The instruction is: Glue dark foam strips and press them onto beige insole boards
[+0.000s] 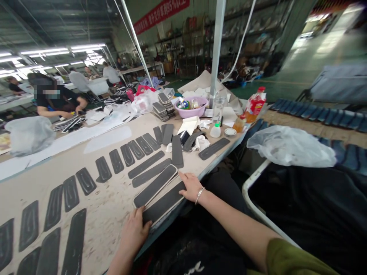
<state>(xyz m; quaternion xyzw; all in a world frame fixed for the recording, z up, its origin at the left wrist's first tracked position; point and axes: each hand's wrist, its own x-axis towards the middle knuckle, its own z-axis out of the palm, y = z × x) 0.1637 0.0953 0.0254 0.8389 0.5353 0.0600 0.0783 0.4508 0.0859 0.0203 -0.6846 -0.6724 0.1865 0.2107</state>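
A long dark grey strip [164,202] lies at the near edge of the work table, between my two hands. My left hand [134,227] grips its left end, with the thumb on top and the fingers at the far side. At the other end, my right hand [191,186], a silver bracelet on its wrist, has thumb and fingers around the strip. Touching its far side is another rounded grey strip [156,185] with a pale rim. Two narrower dark strips [151,172] lie just beyond that one.
Several glossy-streaked dark pieces [86,181] are spread in rows leftward. A purple basin [191,109], a red-capped bottle [255,105] and a glass jar [218,109] stand at the back. A metal post [216,49] rises there. A plastic bag [289,147] lies right; a co-worker [57,97] sits left.
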